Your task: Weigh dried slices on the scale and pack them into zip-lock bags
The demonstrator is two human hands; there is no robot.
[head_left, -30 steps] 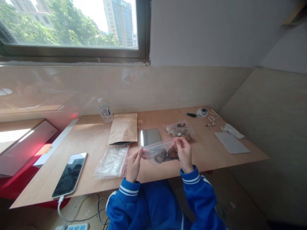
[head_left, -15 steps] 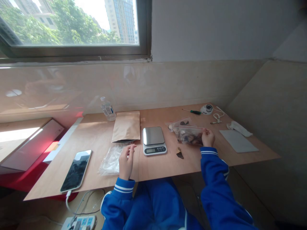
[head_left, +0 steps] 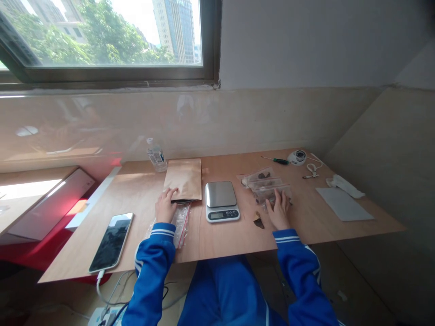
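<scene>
My left hand [head_left: 166, 206] is at the near left corner of a brown kraft pouch [head_left: 184, 179], its fingers on the pouch's edge. Beneath that hand lie clear zip bags [head_left: 181, 226], partly covered by it. My right hand [head_left: 280, 212] rests with fingers spread on a filled clear zip bag [head_left: 267, 194] of dark pieces. More filled zip bags [head_left: 261, 175] overlap just behind it. Left of my right hand, a loose dark brown dried piece [head_left: 258, 221] lies on the table. Between the hands stands a kitchen scale [head_left: 221, 201] with a bare steel plate.
A phone [head_left: 112, 242] on a charging cable lies at the left. Behind the pouch stands a water bottle [head_left: 157, 156]. At the back right are a screwdriver [head_left: 280, 161], a white dome camera [head_left: 297, 157] and its cable. A white sheet [head_left: 343, 204] and crumpled tissue [head_left: 345, 185] lie right.
My left hand has moved left and up onto the pouch's corner. My right hand has let go of the filled bag's edge and now lies spread on top of it.
</scene>
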